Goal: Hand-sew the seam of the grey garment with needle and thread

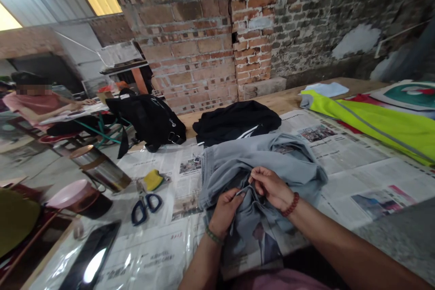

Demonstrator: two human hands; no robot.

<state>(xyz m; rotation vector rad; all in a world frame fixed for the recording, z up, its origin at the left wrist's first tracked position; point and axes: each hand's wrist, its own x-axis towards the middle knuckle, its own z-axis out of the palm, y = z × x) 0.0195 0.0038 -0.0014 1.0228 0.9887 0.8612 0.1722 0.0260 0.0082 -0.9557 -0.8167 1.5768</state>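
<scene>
A grey garment (pixel 238 156) lies bunched on the newspaper-covered table before me. My left hand (pixel 226 210), with a green bead bracelet at its wrist, is closed on a fold of its cloth. Just to the right and slightly higher, my right hand (pixel 270 186) is pinched at the same gathered part, fingertips together. Whatever sits between those fingertips is too small to make out. A red bead bracelet (pixel 290 204) circles my right wrist. Left of the garment lie blue-handled scissors (pixel 146 206) and a small yellow-green object (pixel 153 180).
Black clothing (pixel 238 120) and a black bag (pixel 146 120) lie behind the garment. On the left stand a metal flask (pixel 100 167), a pink-lidded cup (pixel 79 199) and a phone (pixel 91 256). A neon-yellow garment (pixel 380 124) and an iron (pixel 408 94) are right. A person sits far left.
</scene>
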